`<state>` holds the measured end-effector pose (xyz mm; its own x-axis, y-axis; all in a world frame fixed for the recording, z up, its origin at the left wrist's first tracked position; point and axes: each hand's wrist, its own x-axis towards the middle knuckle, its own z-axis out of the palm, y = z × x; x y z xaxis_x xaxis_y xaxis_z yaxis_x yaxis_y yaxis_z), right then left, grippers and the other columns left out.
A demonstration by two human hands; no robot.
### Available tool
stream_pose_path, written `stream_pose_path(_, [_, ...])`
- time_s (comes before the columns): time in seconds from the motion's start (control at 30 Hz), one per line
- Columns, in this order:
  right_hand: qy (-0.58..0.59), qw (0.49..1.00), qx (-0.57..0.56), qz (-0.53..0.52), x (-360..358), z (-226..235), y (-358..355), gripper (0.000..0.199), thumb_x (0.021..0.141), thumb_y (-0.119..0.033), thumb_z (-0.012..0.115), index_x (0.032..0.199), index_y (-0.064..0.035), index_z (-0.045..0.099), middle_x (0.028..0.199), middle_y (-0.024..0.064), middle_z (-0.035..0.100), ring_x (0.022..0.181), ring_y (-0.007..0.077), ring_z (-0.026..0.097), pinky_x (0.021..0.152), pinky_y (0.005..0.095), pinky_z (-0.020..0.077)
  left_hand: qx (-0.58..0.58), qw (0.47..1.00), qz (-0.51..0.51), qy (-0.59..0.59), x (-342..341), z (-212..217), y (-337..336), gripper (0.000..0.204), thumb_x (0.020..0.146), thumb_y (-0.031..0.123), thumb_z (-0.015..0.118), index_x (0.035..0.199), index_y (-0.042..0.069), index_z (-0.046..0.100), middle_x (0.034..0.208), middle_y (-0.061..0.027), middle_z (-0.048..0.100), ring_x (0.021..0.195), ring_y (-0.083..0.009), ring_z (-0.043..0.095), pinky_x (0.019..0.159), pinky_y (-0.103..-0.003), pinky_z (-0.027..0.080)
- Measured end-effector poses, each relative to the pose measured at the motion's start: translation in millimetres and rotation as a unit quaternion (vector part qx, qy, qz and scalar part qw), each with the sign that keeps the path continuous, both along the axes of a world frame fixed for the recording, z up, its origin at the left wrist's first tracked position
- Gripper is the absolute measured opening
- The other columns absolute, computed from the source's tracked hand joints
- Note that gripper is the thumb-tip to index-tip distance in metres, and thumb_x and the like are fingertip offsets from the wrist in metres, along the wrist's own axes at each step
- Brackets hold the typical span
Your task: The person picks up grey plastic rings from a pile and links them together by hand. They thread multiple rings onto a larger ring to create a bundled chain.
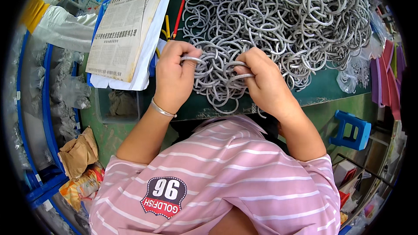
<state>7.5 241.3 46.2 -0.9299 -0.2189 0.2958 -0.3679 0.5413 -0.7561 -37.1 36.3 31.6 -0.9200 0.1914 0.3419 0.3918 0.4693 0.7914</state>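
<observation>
A large heap of grey, C-shaped open rings with a textured surface [278, 21] covers much of the dark green table. My left hand [175, 76] is at the heap's near left edge, closed, with a grey open ring [192, 59] pinched between thumb and fingers. Across a short gap, my right hand [266, 80] is closed on another grey open ring [240, 77], its curve facing the left hand. The two held rings are apart. Below and between the hands lie more loose rings [222, 91]. My curled fingers partly hide both held pieces.
Left of the heap, a newspaper [117, 30] lies over a blue-edged bin. Red and yellow sticks [178, 17] are beside it. A clear plastic box [117, 106] is below the bin. A blue stool [350, 129] stands at right, near pink and purple sheets [385, 76]. Blue shelving [48, 104] lines the left.
</observation>
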Motion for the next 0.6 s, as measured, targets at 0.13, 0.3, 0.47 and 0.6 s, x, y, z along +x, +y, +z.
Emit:
stream_pose_path(0.13, [-0.046,0.998,-0.045,-0.003,7.7,5.9,15.1,0.023,0.075,0.012,0.053,0.095,0.0019,0.055,0.085,0.0157,0.051,0.081,0.0338,0.052,0.075,0.0366,0.0438,-0.094,0.993,-0.06,0.048,-2.3,-4.0,-5.9,0.023,0.07,0.007,0.074,0.081,0.001,0.054,0.113,-0.0164,0.052,0.1,-0.03,0.053,0.085,-0.033,0.042])
stream_pose_path(0.3, [-0.081,0.985,-0.118,-0.093,11.2,-7.8,-1.0,0.015,0.083,0.007,0.053,0.097,0.001,0.053,0.086,0.0147,0.053,0.078,0.0291,0.056,0.07,0.033,0.0459,-0.094,0.989,-0.104,-0.034,4.7,-31.6,-12.4,0.018,0.076,0.001,0.067,0.083,0.0,0.05,0.117,-0.0177,0.052,0.103,-0.0313,0.053,0.089,-0.035,0.041])
stream_pose_path(0.47, [-0.054,0.941,-0.322,-0.086,5.6,2.2,-26.7,0.011,0.089,0.006,0.048,0.099,0.0007,0.05,0.088,0.0083,0.056,0.075,0.0149,0.06,0.069,0.0255,0.0493,-0.074,0.994,-0.07,0.026,2.1,-22.6,-9.2,0.01,0.083,0.003,0.062,0.084,-0.001,0.052,0.103,-0.0151,0.057,0.094,-0.0267,0.055,0.085,-0.032,0.043])
stream_pose_path(0.6, [-0.01,0.911,-0.395,-0.115,4.0,-5.9,-8.0,0.013,0.093,0.003,0.044,0.106,-0.001,0.046,0.087,0.006,0.057,0.078,0.0136,0.061,0.074,0.0275,0.051,0.007,0.999,-0.032,0.02,7.4,-0.9,-13.0,0.01,0.09,0.007,0.058,0.084,-0.001,0.055,0.087,-0.0076,0.058,0.081,-0.0153,0.054,0.075,-0.025,0.042])
